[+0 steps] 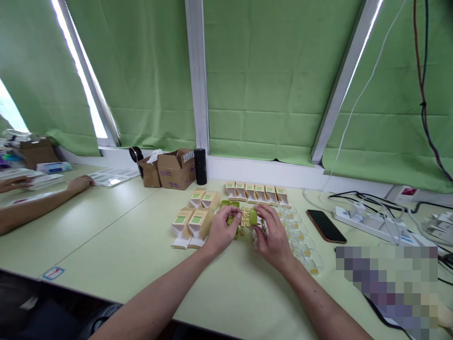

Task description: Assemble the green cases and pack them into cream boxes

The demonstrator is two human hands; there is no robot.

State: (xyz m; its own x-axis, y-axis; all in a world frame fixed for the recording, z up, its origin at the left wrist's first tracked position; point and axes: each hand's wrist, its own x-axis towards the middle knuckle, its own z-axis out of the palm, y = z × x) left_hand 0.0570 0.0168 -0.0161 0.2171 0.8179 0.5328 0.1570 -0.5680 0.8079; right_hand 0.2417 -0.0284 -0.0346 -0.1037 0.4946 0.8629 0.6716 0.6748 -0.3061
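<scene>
My right hand [271,233] grips a small green case [253,216] with rounded corners between thumb and fingers. Just left of it, my left hand [224,230] is closed in a pinch; whatever is at its fingertips is too small to make out. More green cases [225,203] lie behind and under the left hand, partly hidden. Between the hands, small tan pieces [245,218] lie in rows on the table. Several opened tan boxes [200,223] with green labels stand left of my left hand. Clear plastic shells [307,250] with yellowish spots spread to the right of my right hand.
A row of tan boxes [260,192] stands at the back, near a black cylinder [200,166] and cardboard cartons [176,170]. On the right lie a phone [325,225] and a power strip [368,224] with cables. Another person's arm [42,208] reaches in from the left.
</scene>
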